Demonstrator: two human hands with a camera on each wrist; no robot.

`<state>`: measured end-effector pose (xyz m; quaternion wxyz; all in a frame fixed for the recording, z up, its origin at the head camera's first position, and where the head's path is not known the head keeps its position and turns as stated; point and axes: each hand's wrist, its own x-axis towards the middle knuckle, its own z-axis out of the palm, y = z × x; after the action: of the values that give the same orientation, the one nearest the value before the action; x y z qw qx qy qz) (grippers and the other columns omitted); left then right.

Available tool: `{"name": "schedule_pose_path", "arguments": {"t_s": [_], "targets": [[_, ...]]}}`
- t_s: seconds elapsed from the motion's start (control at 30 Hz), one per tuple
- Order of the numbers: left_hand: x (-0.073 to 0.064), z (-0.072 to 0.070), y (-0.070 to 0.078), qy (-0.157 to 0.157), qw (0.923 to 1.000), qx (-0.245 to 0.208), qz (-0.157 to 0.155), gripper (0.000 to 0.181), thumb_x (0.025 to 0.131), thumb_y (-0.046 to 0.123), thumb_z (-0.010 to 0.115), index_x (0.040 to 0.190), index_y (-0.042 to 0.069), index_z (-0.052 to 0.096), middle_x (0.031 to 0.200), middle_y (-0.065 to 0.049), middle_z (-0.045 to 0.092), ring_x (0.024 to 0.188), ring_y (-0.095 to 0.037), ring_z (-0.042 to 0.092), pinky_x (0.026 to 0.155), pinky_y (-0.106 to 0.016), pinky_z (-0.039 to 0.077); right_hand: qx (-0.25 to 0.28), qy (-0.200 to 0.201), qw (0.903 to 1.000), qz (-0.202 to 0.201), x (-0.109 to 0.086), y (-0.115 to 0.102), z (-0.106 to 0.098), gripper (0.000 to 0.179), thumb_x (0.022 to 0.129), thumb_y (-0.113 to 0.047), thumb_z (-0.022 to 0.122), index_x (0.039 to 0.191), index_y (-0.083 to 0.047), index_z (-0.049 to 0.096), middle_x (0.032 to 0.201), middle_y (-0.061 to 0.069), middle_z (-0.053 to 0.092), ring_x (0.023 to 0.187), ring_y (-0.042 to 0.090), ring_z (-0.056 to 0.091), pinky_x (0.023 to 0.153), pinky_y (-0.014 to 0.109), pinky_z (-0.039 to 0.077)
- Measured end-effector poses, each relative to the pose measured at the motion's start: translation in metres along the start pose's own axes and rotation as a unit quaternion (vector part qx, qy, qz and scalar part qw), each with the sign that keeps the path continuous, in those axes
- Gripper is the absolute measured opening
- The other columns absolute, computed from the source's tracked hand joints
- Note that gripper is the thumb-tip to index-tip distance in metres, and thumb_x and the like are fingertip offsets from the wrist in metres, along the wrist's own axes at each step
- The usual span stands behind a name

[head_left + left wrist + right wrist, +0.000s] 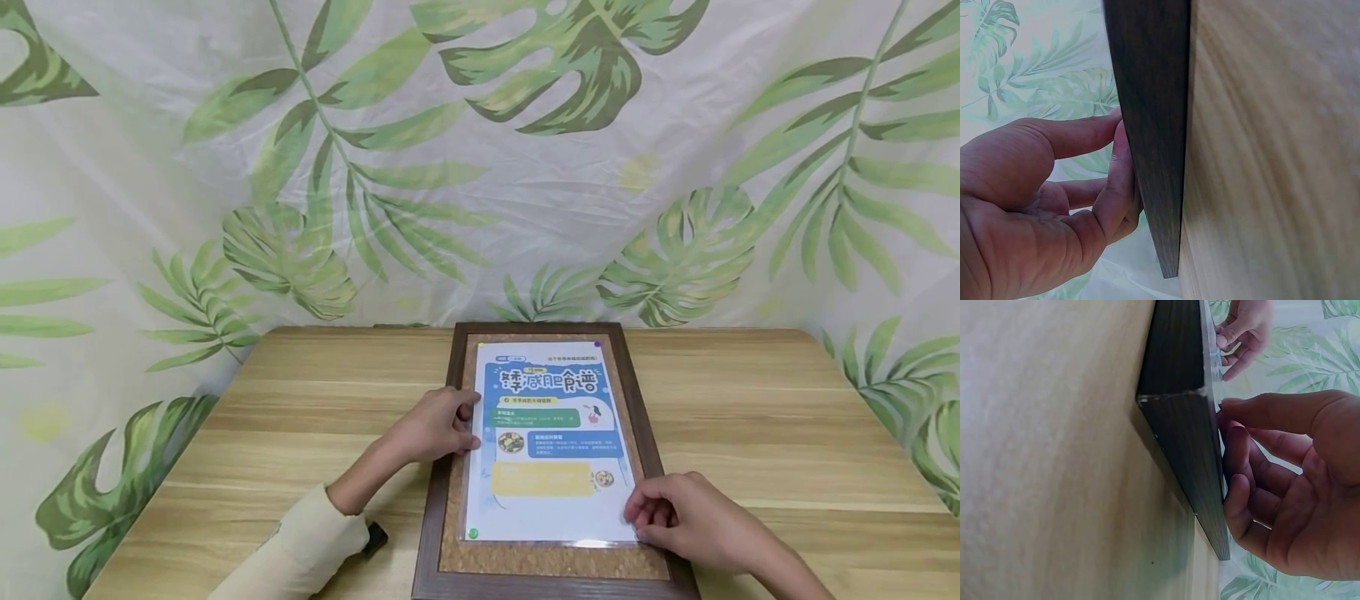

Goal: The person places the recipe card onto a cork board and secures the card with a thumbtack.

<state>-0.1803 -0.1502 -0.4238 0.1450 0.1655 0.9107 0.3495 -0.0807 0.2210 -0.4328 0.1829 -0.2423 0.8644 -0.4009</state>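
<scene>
A plastic-covered printed sheet [547, 508] with blue, green and yellow blocks lies on a cork board [555, 562] in a dark wooden frame [427, 542]. Pins show at three of its corners: yellow [482, 345], purple [597, 344] and green [473, 533]. At the sheet's left edge, my left hand [433, 425] rests its spread thumb and forefinger. My right hand [693, 517] touches the lower right corner with bent fingers and thumb; its fingertips cover that corner. Whether they pinch the sheet or a small pin is hidden, also in the right wrist view.
The framed board lies on a wood-grain table [750, 417], its far end near the table's back edge. Behind hangs a pale curtain [540, 208] printed with green leaves. A small black object [375, 540] shows beside the left sleeve.
</scene>
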Motion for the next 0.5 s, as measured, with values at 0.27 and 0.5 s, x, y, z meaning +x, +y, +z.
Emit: {"name": "schedule_pose_path", "arguments": {"t_s": [0.27,0.5], "targets": [[0.0002,0.0002,-0.0008,0.002,1.0,-0.002,-0.001,0.07,0.087,-0.005,0.085,0.149,-0.011,0.055,0.106,-0.013,0.061,0.077,-0.01,0.069,0.062,-0.023,0.061,0.008,-0.002,0.9999,-0.007,-0.0001,-0.0009,0.0021,0.012,0.094,-0.005,0.079,0.095,-0.017,0.075,0.083,-0.012,0.069,0.075,-0.003,0.061,0.064,0.021,0.055],[0.001,0.0003,-0.0001,0.001,1.0,0.003,0.002,0.069,0.087,-0.005,0.085,0.149,-0.011,0.055,0.105,-0.012,0.061,0.076,-0.009,0.069,0.061,-0.024,0.06,-0.005,0.01,0.9999,0.006,0.0004,-0.0006,0.0023,0.012,0.092,-0.007,0.081,0.096,-0.017,0.075,0.081,-0.012,0.068,0.073,-0.003,0.06,0.063,0.021,0.054]]}}
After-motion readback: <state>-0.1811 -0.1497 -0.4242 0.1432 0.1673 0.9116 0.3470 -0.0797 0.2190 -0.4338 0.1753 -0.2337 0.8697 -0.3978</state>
